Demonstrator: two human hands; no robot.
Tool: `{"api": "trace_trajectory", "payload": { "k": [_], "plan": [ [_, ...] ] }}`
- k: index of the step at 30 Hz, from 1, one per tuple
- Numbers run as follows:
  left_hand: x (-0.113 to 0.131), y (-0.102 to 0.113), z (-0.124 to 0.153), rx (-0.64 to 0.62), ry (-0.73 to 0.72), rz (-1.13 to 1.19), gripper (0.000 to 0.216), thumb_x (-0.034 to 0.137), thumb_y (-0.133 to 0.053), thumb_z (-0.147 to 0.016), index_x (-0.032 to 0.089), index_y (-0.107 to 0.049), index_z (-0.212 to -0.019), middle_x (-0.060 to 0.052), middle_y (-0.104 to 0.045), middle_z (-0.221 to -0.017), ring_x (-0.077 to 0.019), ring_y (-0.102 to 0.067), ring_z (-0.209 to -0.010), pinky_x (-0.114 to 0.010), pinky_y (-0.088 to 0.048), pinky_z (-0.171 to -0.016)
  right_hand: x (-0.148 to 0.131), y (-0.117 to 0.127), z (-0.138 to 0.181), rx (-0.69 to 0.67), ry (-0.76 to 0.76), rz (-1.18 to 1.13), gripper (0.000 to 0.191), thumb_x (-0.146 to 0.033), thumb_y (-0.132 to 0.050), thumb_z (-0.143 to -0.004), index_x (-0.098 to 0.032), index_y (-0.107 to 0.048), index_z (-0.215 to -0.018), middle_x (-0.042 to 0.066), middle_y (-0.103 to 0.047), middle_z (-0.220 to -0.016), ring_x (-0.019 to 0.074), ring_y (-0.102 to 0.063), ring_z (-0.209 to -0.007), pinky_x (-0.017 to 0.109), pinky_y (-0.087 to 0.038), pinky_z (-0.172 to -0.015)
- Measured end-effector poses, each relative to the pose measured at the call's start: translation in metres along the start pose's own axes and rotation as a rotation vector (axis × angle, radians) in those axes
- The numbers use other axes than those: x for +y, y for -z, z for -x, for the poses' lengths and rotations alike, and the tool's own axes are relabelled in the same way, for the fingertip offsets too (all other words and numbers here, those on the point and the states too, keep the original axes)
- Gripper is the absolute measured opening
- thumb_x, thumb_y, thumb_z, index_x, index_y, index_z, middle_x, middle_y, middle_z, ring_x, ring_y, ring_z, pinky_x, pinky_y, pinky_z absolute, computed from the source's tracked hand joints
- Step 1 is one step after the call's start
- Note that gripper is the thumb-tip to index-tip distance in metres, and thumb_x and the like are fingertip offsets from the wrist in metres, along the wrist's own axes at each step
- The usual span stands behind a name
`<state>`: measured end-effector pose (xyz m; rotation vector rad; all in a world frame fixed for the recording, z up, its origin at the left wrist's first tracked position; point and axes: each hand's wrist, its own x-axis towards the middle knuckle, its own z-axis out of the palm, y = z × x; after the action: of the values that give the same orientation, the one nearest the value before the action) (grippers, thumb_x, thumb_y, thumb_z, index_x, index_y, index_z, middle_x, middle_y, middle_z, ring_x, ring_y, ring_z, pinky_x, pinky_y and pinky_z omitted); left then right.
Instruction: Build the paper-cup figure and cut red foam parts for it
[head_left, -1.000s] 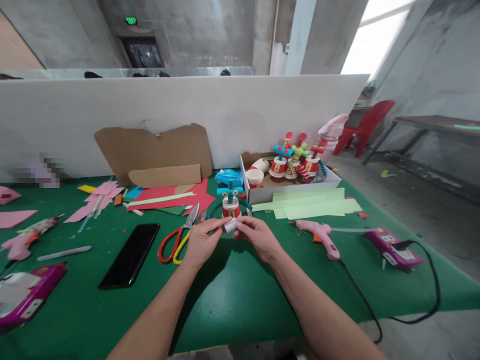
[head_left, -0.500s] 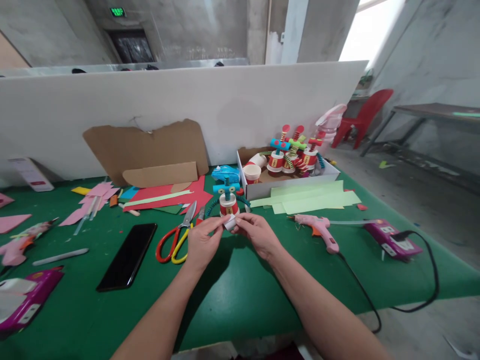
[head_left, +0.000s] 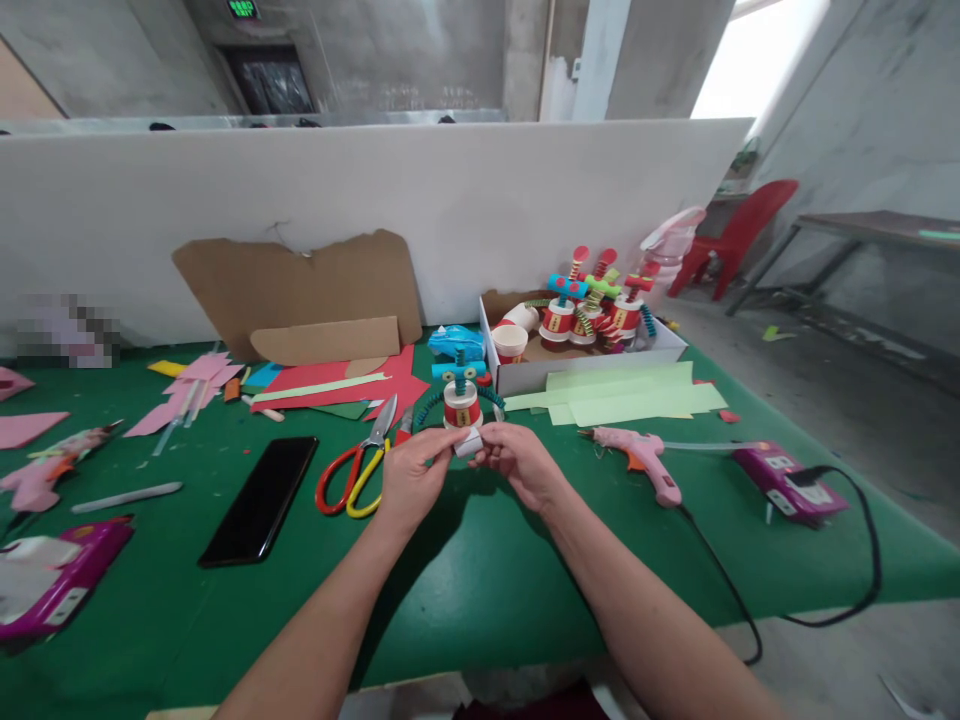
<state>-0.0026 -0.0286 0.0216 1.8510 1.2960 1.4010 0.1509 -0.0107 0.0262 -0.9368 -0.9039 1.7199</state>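
Observation:
My left hand (head_left: 411,473) and my right hand (head_left: 519,460) meet over the green table (head_left: 465,570), both pinching a small white paper piece (head_left: 468,443) between their fingertips. Just behind the piece stands a paper-cup figure (head_left: 460,398) with a red band, a blue crossbar and curled green arms. Red-and-yellow scissors (head_left: 358,463) lie just left of my left hand. A pink glue gun (head_left: 639,460) lies to the right of my right hand.
A black phone (head_left: 261,498) lies left of the scissors. A white box (head_left: 585,350) behind holds several finished cup figures (head_left: 592,308). Light green paper sheets (head_left: 622,395), red paper (head_left: 337,390), cardboard (head_left: 300,290), purple power units (head_left: 789,480) and a cable (head_left: 847,590) lie around.
Both hands stay together on the white paper piece; the fingers have shifted slightly. The view has wobbled a little.

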Motion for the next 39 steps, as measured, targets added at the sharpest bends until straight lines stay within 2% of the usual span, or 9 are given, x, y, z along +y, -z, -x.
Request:
{"api": "trace_trajectory", "payload": {
  "k": [5,10,14,19,23,27,32,35,39],
  "plan": [
    [0.000,0.001,-0.001,-0.015,0.035,0.027,0.026,0.017,-0.056,-0.078,0.028,-0.077,-0.089,-0.002,-0.076,-0.093,-0.0193,-0.068,-0.087,-0.032,-0.052,-0.086,0.000,0.002,0.001,-0.014,0.044,0.113,0.023,-0.038,-0.076,-0.061,-0.016,-0.070,-0.067,-0.001,-0.060,-0.059,0.0093,-0.053,-0.054,0.026,-0.049,-0.062],
    [-0.001,0.003,-0.007,0.078,0.230,0.161,0.024,0.028,-0.062,-0.077,0.022,-0.073,-0.097,-0.005,-0.073,-0.095,-0.0176,-0.065,-0.079,-0.029,-0.051,-0.077,0.001,0.004,-0.001,0.112,0.177,0.131,0.028,-0.045,-0.077,-0.062,-0.019,-0.071,-0.072,0.000,-0.063,-0.065,0.0110,-0.055,-0.059,0.028,-0.050,-0.066],
    [0.001,0.001,-0.010,0.120,0.349,0.228,0.023,0.037,-0.064,-0.074,0.017,-0.072,-0.080,-0.002,-0.066,-0.071,-0.0129,-0.054,-0.062,-0.023,-0.044,-0.060,0.004,0.004,-0.003,0.164,0.310,0.197,0.025,-0.043,-0.074,-0.067,-0.020,-0.072,-0.076,0.002,-0.066,-0.077,0.0131,-0.058,-0.065,0.030,-0.051,-0.069],
    [0.004,-0.007,-0.007,0.071,0.391,0.319,0.028,0.043,-0.066,-0.071,0.016,-0.071,-0.074,-0.001,-0.064,-0.071,-0.0133,-0.053,-0.067,-0.024,-0.043,-0.065,0.010,0.000,-0.003,0.154,0.443,0.329,0.023,-0.042,-0.069,-0.072,-0.019,-0.071,-0.074,0.005,-0.066,-0.087,0.0156,-0.060,-0.069,0.031,-0.053,-0.067],
    [0.003,-0.012,-0.005,0.112,0.435,0.369,0.027,0.043,-0.070,-0.066,0.016,-0.069,-0.067,0.000,-0.063,-0.068,-0.0135,-0.053,-0.067,-0.025,-0.042,-0.066,0.013,-0.003,-0.001,0.142,0.488,0.405,0.020,-0.038,-0.066,-0.075,-0.019,-0.070,-0.072,0.006,-0.064,-0.088,0.0154,-0.060,-0.069,0.029,-0.053,-0.067],
    [0.002,-0.013,-0.004,0.139,0.441,0.385,0.024,0.040,-0.071,-0.064,0.017,-0.067,-0.063,0.001,-0.060,-0.065,-0.0128,-0.052,-0.065,-0.025,-0.042,-0.064,0.016,-0.004,-0.002,0.127,0.487,0.397,0.016,-0.035,-0.065,-0.075,-0.019,-0.069,-0.073,0.006,-0.063,-0.089,0.0144,-0.058,-0.068,0.028,-0.052,-0.066],
    [-0.002,-0.014,-0.004,0.148,0.357,0.336,0.019,0.035,-0.068,-0.067,0.016,-0.067,-0.062,0.001,-0.059,-0.065,-0.0118,-0.050,-0.064,-0.024,-0.040,-0.062,0.017,-0.003,-0.004,0.128,0.477,0.383,0.018,-0.036,-0.067,-0.073,-0.019,-0.068,-0.067,0.006,-0.064,-0.090,0.0150,-0.059,-0.071,0.028,-0.051,-0.066],
    [-0.005,-0.012,-0.005,0.171,0.359,0.316,0.020,0.036,-0.068,-0.067,0.016,-0.068,-0.063,0.001,-0.059,-0.065,-0.0118,-0.050,-0.063,-0.024,-0.039,-0.061,0.016,-0.003,-0.005,0.118,0.371,0.323,0.023,-0.042,-0.068,-0.072,-0.019,-0.071,-0.072,0.005,-0.066,-0.086,0.0139,-0.059,-0.066,0.029,-0.050,-0.068],
    [-0.006,-0.010,-0.006,0.195,0.328,0.248,0.020,0.036,-0.067,-0.068,0.017,-0.068,-0.063,0.001,-0.059,-0.064,-0.0118,-0.050,-0.060,-0.024,-0.040,-0.060,0.016,-0.002,-0.005,0.119,0.216,0.209,0.034,-0.050,-0.067,-0.073,-0.018,-0.072,-0.081,0.002,-0.064,-0.064,0.0131,-0.058,-0.060,0.028,-0.048,-0.065]
  ]
}}
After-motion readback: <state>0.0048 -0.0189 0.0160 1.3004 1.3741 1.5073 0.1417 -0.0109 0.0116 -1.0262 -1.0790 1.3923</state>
